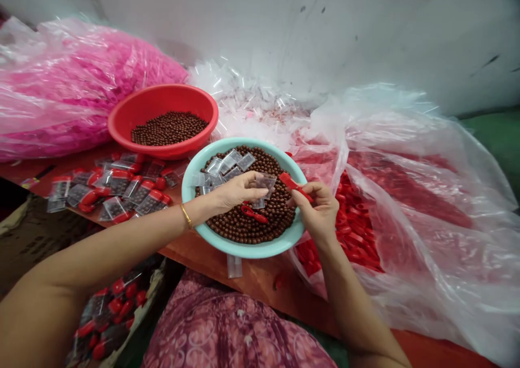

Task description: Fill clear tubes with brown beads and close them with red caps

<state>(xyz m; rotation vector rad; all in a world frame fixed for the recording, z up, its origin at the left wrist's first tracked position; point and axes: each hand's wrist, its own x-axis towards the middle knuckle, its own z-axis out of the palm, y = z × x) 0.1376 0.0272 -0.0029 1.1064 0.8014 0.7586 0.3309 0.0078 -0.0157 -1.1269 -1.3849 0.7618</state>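
Over a light blue basin (pixel 247 251) of brown beads (pixel 235 227), my left hand (pixel 239 190) holds a small clear plastic case (pixel 267 182) between thumb and fingers. Close by on the right, my right hand (pixel 319 208) pinches a red plastic piece (pixel 290 182), its wide end toward the case but apart from it. Another red piece (pixel 254 214) lies on the beads below my left hand. Several clear cases (pixel 231 161) rest on the beads at the basin's upper left. Whether the held case has beads inside is not clear.
A red basin (pixel 162 90) of beads stands behind left. Filled cases with red caps (pixel 117 184) are piled on the table (pixel 203 257), more in a box (pixel 148 308) below. Bags of pink pieces (pixel 89 75) and red pieces (pixel 355 221) flank the basins; a wall rises behind.
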